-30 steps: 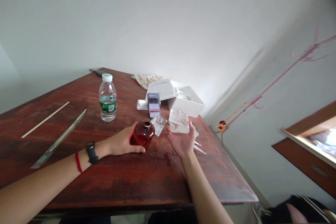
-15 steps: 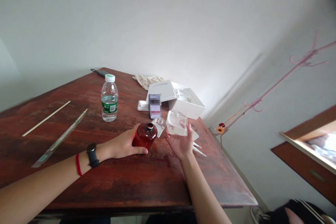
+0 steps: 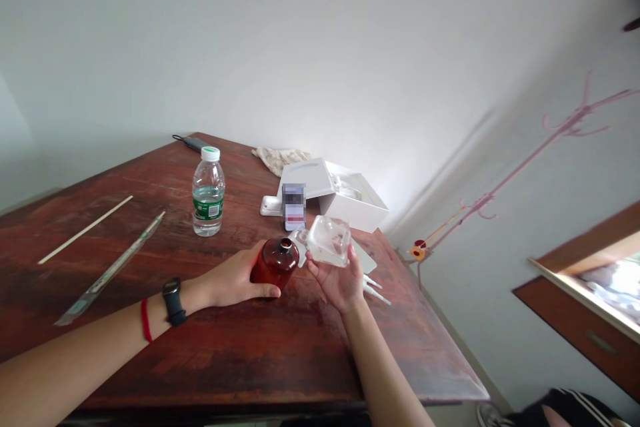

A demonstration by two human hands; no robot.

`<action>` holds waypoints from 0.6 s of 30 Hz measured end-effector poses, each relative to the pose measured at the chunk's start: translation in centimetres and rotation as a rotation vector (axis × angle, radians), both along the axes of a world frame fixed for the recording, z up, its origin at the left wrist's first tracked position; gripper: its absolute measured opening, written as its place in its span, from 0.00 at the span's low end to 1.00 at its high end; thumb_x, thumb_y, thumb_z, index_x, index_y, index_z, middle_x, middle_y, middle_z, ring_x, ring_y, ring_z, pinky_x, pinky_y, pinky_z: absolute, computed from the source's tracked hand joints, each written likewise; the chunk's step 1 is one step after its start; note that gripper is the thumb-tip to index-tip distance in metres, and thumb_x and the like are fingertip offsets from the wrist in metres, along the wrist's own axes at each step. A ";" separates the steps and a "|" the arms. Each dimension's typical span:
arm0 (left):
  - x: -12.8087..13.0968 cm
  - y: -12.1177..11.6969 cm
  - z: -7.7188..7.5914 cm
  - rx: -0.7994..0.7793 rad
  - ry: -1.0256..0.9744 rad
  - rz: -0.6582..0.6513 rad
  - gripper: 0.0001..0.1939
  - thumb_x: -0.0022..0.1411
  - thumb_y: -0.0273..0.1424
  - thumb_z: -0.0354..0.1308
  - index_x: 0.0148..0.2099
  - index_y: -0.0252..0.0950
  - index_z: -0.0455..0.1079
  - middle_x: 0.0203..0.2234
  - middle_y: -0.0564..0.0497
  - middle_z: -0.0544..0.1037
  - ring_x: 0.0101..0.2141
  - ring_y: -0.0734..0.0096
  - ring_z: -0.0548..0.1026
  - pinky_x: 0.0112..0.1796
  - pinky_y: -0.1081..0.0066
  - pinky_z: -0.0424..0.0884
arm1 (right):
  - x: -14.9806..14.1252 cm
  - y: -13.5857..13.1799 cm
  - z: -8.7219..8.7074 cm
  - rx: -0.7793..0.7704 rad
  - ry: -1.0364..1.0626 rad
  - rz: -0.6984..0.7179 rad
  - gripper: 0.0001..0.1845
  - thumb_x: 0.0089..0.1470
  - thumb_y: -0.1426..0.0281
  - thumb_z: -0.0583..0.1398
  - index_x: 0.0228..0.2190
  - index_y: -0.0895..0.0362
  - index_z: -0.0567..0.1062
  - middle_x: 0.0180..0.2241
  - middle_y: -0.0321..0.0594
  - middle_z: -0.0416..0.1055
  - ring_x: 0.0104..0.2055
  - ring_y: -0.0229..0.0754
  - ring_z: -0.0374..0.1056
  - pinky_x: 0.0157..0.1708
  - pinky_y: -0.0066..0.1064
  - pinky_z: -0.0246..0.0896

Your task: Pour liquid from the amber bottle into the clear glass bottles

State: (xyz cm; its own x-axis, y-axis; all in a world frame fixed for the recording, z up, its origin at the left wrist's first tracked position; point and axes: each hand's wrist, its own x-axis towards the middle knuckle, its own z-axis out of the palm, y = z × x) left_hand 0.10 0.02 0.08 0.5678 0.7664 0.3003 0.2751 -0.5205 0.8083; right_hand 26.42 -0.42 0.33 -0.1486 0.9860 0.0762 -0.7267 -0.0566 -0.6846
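My left hand (image 3: pixel 240 278) is wrapped round a dark red-brown bottle (image 3: pixel 276 265) with an uncapped narrow neck, tilted slightly to the right. In my right hand (image 3: pixel 340 283) is a clear, square-sided container (image 3: pixel 329 240), held up from below and tilted toward the red-brown bottle. Bottle and container are close together but apart. Another clear piece (image 3: pixel 299 240) lies on the table behind them, partly hidden. White pump heads with thin tubes (image 3: pixel 375 290) lie just right of my right hand.
A phone (image 3: pixel 294 207) leans against an open white box (image 3: pixel 357 207), with a white device (image 3: pixel 271 205) beside it. A water bottle (image 3: pixel 208 197) stands left of centre. A bare stick (image 3: pixel 85 230) and wrapped chopsticks (image 3: pixel 113 270) lie farther left. A pink coat stand (image 3: pixel 520 173) is at right.
My right hand has moved slightly left and down with the clear container, which has turned and come nearer the red-brown bottle. My left hand's hold looks the same.
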 end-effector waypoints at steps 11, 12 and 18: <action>-0.1 -0.2 0.5 0.019 -0.043 0.032 0.41 0.59 0.52 0.73 0.67 0.40 0.65 0.60 0.39 0.79 0.57 0.42 0.79 0.58 0.53 0.73 | -0.1 0.1 -0.6 0.027 -0.017 0.086 0.26 0.50 0.55 0.75 0.48 0.52 0.80 0.43 0.46 0.85 0.47 0.59 0.82 0.47 0.56 0.80; -0.1 -0.2 0.5 0.019 -0.055 0.033 0.41 0.60 0.52 0.73 0.67 0.39 0.65 0.60 0.39 0.79 0.57 0.42 0.79 0.58 0.53 0.73 | -0.1 0.0 -0.5 0.028 -0.017 0.084 0.26 0.49 0.55 0.76 0.47 0.52 0.80 0.43 0.45 0.86 0.47 0.59 0.82 0.47 0.56 0.80; -0.2 -0.1 0.5 0.031 -0.103 0.024 0.41 0.60 0.51 0.73 0.68 0.39 0.65 0.60 0.40 0.79 0.57 0.44 0.79 0.59 0.54 0.72 | -0.1 0.1 -0.5 0.042 -0.033 0.068 0.24 0.44 0.53 0.78 0.39 0.50 0.82 0.39 0.42 0.86 0.40 0.56 0.83 0.47 0.53 0.81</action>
State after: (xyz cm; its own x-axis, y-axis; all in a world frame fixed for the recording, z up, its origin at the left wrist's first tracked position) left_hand -0.07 -0.08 0.60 0.5145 0.7688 0.3798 0.2041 -0.5400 0.8165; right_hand 26.29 -0.35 -0.17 -0.2186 0.9695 0.1112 -0.6994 -0.0761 -0.7106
